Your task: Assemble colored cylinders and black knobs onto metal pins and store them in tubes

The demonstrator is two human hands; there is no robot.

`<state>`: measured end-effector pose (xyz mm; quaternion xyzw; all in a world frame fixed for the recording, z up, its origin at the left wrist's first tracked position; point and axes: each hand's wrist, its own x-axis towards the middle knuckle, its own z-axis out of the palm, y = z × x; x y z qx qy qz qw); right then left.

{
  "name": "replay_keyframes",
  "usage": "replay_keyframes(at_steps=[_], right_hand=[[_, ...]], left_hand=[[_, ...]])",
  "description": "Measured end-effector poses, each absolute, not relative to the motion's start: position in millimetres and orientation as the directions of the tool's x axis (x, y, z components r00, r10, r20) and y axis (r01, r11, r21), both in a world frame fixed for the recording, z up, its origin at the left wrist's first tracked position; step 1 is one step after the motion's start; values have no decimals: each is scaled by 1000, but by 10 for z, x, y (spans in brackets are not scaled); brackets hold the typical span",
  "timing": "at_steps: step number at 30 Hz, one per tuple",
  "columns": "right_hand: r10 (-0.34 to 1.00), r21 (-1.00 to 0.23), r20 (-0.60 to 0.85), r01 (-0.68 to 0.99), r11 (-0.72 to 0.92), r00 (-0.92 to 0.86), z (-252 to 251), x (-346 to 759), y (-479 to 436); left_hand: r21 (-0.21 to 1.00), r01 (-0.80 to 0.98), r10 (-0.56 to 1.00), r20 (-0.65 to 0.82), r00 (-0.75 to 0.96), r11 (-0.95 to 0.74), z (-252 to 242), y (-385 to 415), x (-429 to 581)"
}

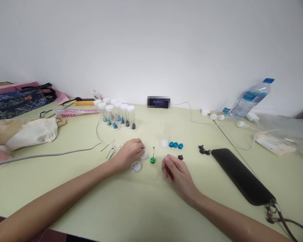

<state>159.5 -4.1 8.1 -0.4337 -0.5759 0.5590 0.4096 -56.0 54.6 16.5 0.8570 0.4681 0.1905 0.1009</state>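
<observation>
My left hand [130,153] has its fingers curled down at the edge of a white round cap [144,155]. Another white cap [136,166], hollow side up with small dark bits inside, lies just below that hand. Between my hands stands a green metal knob-like piece [153,160] with a thin bent rod rising from it. My right hand [176,173] is closed, thumb against fingers; a tiny dark tip shows there, but what it pinches is hidden. Beyond are three blue metal pieces [175,145], and a black piece [180,157] lies beside the right hand.
Several clear tubes [116,116] with white caps stand at the back left. Thin bent metal rods [111,151] lie beyond my left wrist. To the right are small black pieces [204,150], a phone [242,176] with a strap, and a water bottle [251,99].
</observation>
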Motion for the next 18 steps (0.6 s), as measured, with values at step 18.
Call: replay_keyframes(at_steps=[18], right_hand=[[976,-999,14,-47,4,-218,29,1637,13]], left_hand=[[423,626,755,354,552,-656,269,345,-467]])
